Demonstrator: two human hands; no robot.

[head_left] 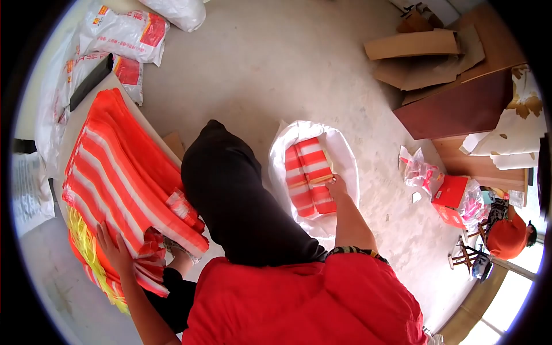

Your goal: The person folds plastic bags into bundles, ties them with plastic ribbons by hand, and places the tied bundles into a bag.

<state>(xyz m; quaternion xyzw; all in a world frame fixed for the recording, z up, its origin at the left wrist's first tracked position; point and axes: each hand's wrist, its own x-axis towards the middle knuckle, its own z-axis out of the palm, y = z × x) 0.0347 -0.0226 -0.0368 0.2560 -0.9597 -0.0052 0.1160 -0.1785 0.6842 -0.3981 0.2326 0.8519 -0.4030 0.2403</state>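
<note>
Two hands are being kept well apart, one on each side of the black-clad leg [224, 190]. By the left hand [117, 253], a red-and-white striped cloth [112, 155] is being covered near its lower edge; that grip is being held spread, with its fingers laid out flat and nothing being pinched. The cloth is lying directly beneath the palm and is being stretched away above it, over a pale surface [112, 80]. Just beside the fingers, on the outer side, a bunch of yellow strips [86, 241] is being seen hanging along the cloth.

By the right hand [338, 187], striped bundles [307, 158] are being touched at the side nearest to it. They are being held side by side inside a white sack [351, 152], on the floor [253, 63], and are lying mostly to the left of the grip. The fingers are being curled at the bundle's edge, but whether it is being pinched cannot be told.

Further off, printed plastic bags [121, 31] are being piled at upper left, and flattened cardboard [414, 49] is being propped at upper right. At far right, another person in orange [509, 238] is being glimpsed.
</note>
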